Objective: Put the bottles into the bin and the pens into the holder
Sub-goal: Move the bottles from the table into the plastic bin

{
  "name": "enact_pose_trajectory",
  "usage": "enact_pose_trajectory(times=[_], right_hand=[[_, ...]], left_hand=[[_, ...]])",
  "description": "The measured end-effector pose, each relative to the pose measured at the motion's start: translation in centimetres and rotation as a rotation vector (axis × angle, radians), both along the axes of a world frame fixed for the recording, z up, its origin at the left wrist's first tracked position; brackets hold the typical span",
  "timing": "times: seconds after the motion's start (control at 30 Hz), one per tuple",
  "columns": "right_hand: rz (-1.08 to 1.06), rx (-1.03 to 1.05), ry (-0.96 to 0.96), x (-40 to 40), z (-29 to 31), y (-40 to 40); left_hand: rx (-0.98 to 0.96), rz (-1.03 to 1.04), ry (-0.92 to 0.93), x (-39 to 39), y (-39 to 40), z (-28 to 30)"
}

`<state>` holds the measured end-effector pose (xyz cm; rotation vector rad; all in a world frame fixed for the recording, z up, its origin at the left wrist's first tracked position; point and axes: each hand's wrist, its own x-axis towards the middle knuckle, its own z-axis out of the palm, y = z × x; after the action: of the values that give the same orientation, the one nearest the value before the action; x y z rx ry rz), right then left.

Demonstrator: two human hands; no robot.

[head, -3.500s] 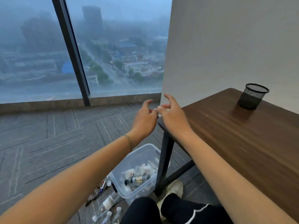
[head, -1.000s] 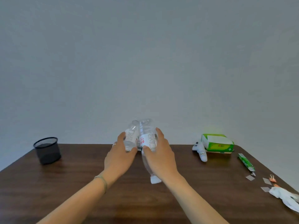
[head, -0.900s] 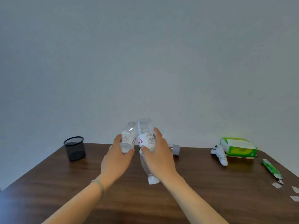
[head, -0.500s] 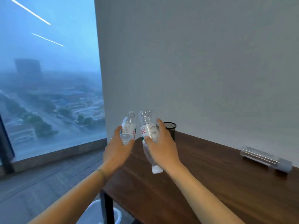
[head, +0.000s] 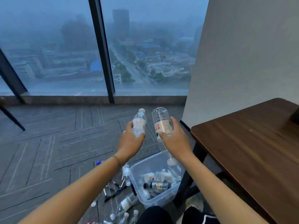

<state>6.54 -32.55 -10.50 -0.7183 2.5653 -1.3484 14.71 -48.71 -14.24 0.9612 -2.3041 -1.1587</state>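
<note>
Two bottles are in your hands in the head view: your left hand [head: 129, 143] is clenched around the small bottle [head: 139, 125], your right hand [head: 175, 141] around the larger bottle [head: 161, 125] (cap end down). Both hang above and beyond the bin [head: 155, 201], which sits on the floor beside the table [head: 252, 143]. Bring each grip over the bin's opening and lower before releasing, or they may bounce out among the pens [head: 113, 191] left of the bin.
</note>
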Motion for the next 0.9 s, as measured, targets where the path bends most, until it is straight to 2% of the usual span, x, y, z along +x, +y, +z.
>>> enact_pose_trajectory(times=[0.2,0.37,0.5,0.8,0.9], right_hand=[[-0.05,0.063,-0.35,-1.6,-10.1,-2.7],[-0.127,0.037,-0.52,-3.1,-15.0,-2.6],[-0.165,-0.005,-0.491,-4.7,-14.2,-2.2],[-0.225,-0.124,-0.361,-7.4,-11.1,-0.6],[-0.228,-0.147,-0.354,-7.6,-10.2,-0.1]], left_hand=[[0.041,0.031,-0.168,1.7,-2.8,-6.6],[0.058,0.025,-0.257,1.1,-3.9,-9.7],[0.036,-0.017,-0.285,-1.0,-3.3,-11.0],[0.058,-0.249,-0.387,-7.6,1.5,-12.2],[0.072,-0.268,-0.354,-9.2,2.2,-11.8]])
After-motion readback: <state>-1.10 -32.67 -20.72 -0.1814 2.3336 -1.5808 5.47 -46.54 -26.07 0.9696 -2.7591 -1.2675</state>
